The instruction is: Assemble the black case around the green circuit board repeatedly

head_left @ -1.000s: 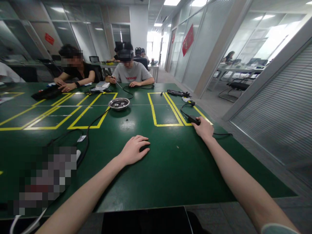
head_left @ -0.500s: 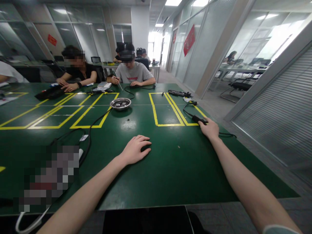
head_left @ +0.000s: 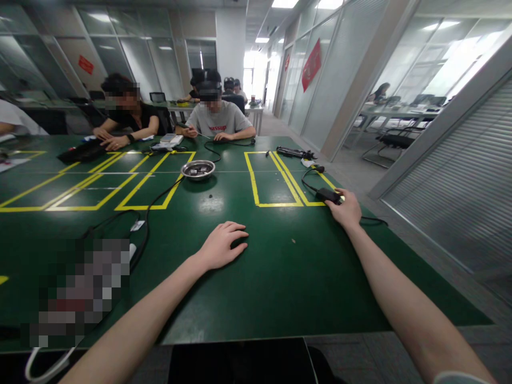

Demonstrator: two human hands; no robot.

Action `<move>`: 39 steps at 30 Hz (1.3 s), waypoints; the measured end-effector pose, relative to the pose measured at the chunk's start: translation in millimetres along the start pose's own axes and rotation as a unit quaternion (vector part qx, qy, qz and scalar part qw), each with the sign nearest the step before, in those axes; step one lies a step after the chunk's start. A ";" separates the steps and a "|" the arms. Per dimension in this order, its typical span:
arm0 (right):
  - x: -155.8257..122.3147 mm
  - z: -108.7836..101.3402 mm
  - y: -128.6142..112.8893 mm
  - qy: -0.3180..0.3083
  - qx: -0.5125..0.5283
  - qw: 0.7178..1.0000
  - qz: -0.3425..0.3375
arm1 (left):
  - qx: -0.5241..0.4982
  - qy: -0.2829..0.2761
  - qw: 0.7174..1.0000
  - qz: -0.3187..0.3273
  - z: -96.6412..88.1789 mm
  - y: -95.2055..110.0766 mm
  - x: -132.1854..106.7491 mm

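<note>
Right hand (head_left: 347, 209) grasps black box (head_left: 325, 195) (corded).

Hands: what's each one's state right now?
Left hand: open on the green table, nothing visibly held.
Right hand: closed on the black corded box.

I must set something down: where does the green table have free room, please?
The widest patch, with one small fleck, lies between the left hand and right hand, down to the table's near edge. Another lies between the steel bowl and yellow tape right of it. It is crowded around the black adapter and along black cables at left.
</note>
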State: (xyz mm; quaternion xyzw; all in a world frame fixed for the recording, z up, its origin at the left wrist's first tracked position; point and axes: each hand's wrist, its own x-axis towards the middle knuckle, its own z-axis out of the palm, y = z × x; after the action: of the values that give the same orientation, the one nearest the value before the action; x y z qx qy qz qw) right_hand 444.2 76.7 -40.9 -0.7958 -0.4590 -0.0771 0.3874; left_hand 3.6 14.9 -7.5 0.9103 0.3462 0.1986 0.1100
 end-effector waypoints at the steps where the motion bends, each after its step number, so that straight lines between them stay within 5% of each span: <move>1: 0.1 -0.5 -0.6 0.000 0.001 1.000 -0.004 | 0.000 -0.001 1.000 0.000 -0.2 0.4 0.0; 8: 1.0 -1.4 -5.3 0.001 0.010 0.998 0.066 | -0.004 -0.004 1.000 0.002 -1.3 0.9 -0.4; 17: -2.5 -8.3 -10.6 -0.046 -0.035 0.998 0.032 | -0.005 -0.006 1.000 0.002 -2.2 1.3 -0.8; 30: 0.0 -8.0 -6.1 0.029 -0.001 0.999 0.027 | 0.001 -0.012 1.000 0.000 -2.8 2.5 0.4; 39: -0.4 -0.8 -12.2 -0.062 -0.083 0.995 0.005 | -0.006 -0.008 1.000 0.001 -2.6 2.7 0.7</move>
State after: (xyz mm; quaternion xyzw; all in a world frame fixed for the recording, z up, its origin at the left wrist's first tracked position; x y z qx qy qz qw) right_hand 434.5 79.2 -33.9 -0.8310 -0.4696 -0.0639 0.2912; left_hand 4.5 13.5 -4.1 0.9116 0.3429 0.1938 0.1178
